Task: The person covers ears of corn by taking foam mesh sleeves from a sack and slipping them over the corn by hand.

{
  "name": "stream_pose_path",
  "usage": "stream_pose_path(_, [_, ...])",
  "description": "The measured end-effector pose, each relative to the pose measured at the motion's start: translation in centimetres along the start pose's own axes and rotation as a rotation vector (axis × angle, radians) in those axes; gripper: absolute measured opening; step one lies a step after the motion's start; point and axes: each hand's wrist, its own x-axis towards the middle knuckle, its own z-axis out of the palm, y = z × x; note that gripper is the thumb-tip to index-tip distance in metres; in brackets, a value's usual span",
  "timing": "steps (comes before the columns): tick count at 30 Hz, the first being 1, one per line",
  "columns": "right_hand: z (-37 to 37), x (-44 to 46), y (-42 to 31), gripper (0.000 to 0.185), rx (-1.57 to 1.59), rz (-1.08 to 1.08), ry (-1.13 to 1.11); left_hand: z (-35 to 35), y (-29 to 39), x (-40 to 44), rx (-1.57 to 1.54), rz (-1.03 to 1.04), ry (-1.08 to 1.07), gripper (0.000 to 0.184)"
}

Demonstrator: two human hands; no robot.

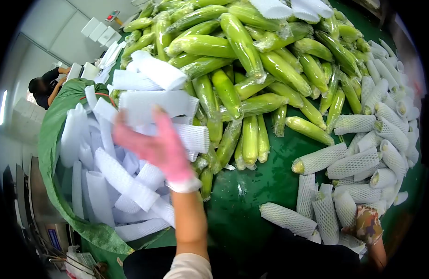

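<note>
My left hand (154,144), in a pink glove and smeared by motion, is over the heap of white foam net sleeves (126,186). Its fingers are apart, close to a sleeve (154,103) at the top of the heap; nothing shows in its grip. At the lower right is my right hand (369,225) in a patterned glove. Its fingers curl at the end of a net-sleeved corn cob (351,241), partly hidden by the hand. Several more cobs in foam nets (319,158) lie around it. Film-wrapped green corn cobs (251,56) form a large pile behind.
A green sack (54,172) holds the loose sleeves on the left. The green table top (242,200) shows between the sack and the netted cobs. More white foam pieces (275,8) lie atop the pile. Another person (44,86) works at the far left.
</note>
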Motion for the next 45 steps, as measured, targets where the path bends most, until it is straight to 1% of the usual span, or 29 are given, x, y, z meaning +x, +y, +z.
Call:
stream_pose_path(2, [-2.6, 0.9, -2.9, 0.067, 0.000, -0.093, 0.118, 0.5, -3.3, 3.9, 0.270, 0.228, 0.133, 0.045])
stream_pose_path(3, [-5.8, 1.4, -6.3, 0.066, 0.074, -0.133, 0.198, 0.5, -4.7, 4.2, 0.265, 0.228, 0.139, 0.045])
stream_pose_path(5, [-9.4, 2.6, -11.1, 0.067, 0.301, -0.440, 0.491, 0.1, -6.9, 3.9, -0.417, -0.269, -0.517, 0.041])
stream_pose_path(7, [-12.7, 4.5, -16.1, 0.072, 0.480, -0.801, 0.629, -3.2, -0.6, 2.8, -0.628, -0.371, -0.663, 0.032])
stream_pose_path(10, [-16.1, 6.2, -21.4, 0.073, 0.570, -1.161, 0.920, -5.9, 4.3, 1.1, -0.767, -0.517, -1.268, 0.035])
stream_pose_path(11, [-15.5, 7.4, -22.1, 0.071, 0.735, -1.208, 0.716, -4.9, 4.9, -0.7, -0.894, -0.632, -1.349, 0.040])
stream_pose_path(14, [-14.2, 10.0, -22.0, 0.056, 0.700, -1.258, 0.661, -1.7, 3.9, -6.3, -1.122, -1.015, -1.442, 0.053])
stream_pose_path(15, [-13.4, 11.3, -21.3, 0.050, 0.710, -1.213, 0.634, -1.1, 4.4, -8.0, -1.236, -1.190, -1.383, 0.055])
stream_pose_path(16, [-12.3, 12.7, -20.6, 0.044, 0.727, -1.169, 0.600, -0.1, 3.9, -10.7, -1.260, -1.205, -1.378, 0.047])
stream_pose_path(18, [-8.5, 15.4, -19.8, 0.031, 1.347, -0.891, 0.346, 0.6, 5.3, -13.3, -1.544, -1.418, -1.426, 0.040])
stream_pose_path(20, [-7.0, 16.9, -18.0, 0.017, 1.595, -0.873, 0.412, 3.4, 5.4, -17.5, -1.704, -1.596, -1.388, 0.039])
stream_pose_path(22, [-5.0, 20.4, -17.3, 0.011, 1.739, -0.780, 0.522, 5.4, 6.9, -19.9, -1.721, -1.580, -1.391, 0.038])
stream_pose_path(24, [-5.2, 22.0, -17.0, 0.009, 1.955, -0.621, 0.427, 8.1, 7.1, -22.4, -1.568, -1.384, -1.447, 0.038])
stream_pose_path(26, [-5.0, 24.1, -17.3, 0.007, 2.044, -0.556, 0.526, 9.9, 8.0, -23.5, -1.308, -0.914, -1.470, 0.038])
stream_pose_path(27, [-3.6, 26.8, -16.7, 0.013, 2.399, -0.703, 0.508, 10.8, 8.6, -23.8, -1.268, -0.868, -1.425, 0.036])
stream_pose_path(28, [-2.1, 29.5, -15.9, 0.016, 2.608, -0.681, 0.323, 12.0, 8.8, -24.1, -1.269, -0.869, -1.433, 0.036])
stream_pose_path(30, [-1.5, 30.6, -14.6, 0.024, 2.906, -0.629, -0.051, 15.1, 8.6, -25.0, -0.768, 0.211, -1.051, 0.028])
stream_pose_path(31, [-2.4, 28.9, -14.1, 0.030, 2.984, -0.613, -0.247, 17.7, 8.4, -27.1, -0.765, 0.203, -1.054, 0.028])
stream_pose_path(32, [-2.0, 29.1, -14.9, 0.030, 2.983, -0.605, -0.251, 20.9, 8.2, -30.1, -1.038, -0.310, -1.105, 0.029])
stream_pose_path(33, [-1.3, 29.8, -16.5, 0.032, 2.982, -0.427, 0.003, 22.5, 8.1, -31.9, -1.279, -0.847, -1.100, 0.029])
stream_pose_path(34, [0.4, 30.9, -17.6, 0.035, 2.953, -0.248, 0.252, 20.9, 9.2, -29.4, -0.782, 0.001, -1.110, 0.032])
stream_pose_path(35, [6.3, 35.2, -18.1, 0.034, 2.378, -0.640, 0.759, 20.4, 9.6, -28.5, -0.652, -0.252, -1.305, 0.035])
stream_pose_path(36, [4.9, 33.4, -18.6, 0.031, 2.409, -0.406, 0.656, 19.9, 9.8, -27.8, -0.499, -0.507, -1.485, 0.039])
stream_pose_path(37, [3.5, 31.5, -19.2, 0.028, 2.437, -0.186, 0.538, 19.2, 9.9, -27.2, -0.491, -0.506, -1.493, 0.039])
stream_pose_path(38, [3.4, 30.8, -20.0, 0.026, 2.474, -0.394, 0.660, 18.5, 9.9, -26.8, -0.328, -0.178, -1.532, 0.044])
stream_pose_path(39, [3.3, 30.1, -20.3, 0.026, 2.480, -0.388, 0.655, 17.7, 9.9, -26.3, -0.164, 0.150, -1.539, 0.049])
stream_pose_path(41, [1.2, 27.6, -20.9, 0.023, 2.114, -0.099, 0.777, 19.2, 3.9, -32.4, -0.309, 0.271, -1.424, 0.048])
stream_pose_path(43, [0.7, 25.8, -20.7, 0.024, 2.101, -0.224, 0.782, 15.7, 9.7, -24.8, 0.085, 1.054, -1.861, 0.052])
stream_pose_path(45, [1.0, 23.6, -19.7, 0.027, 2.069, -0.345, 0.666, 11.0, 10.7, -20.3, 0.007, 0.908, -1.947, 0.044])
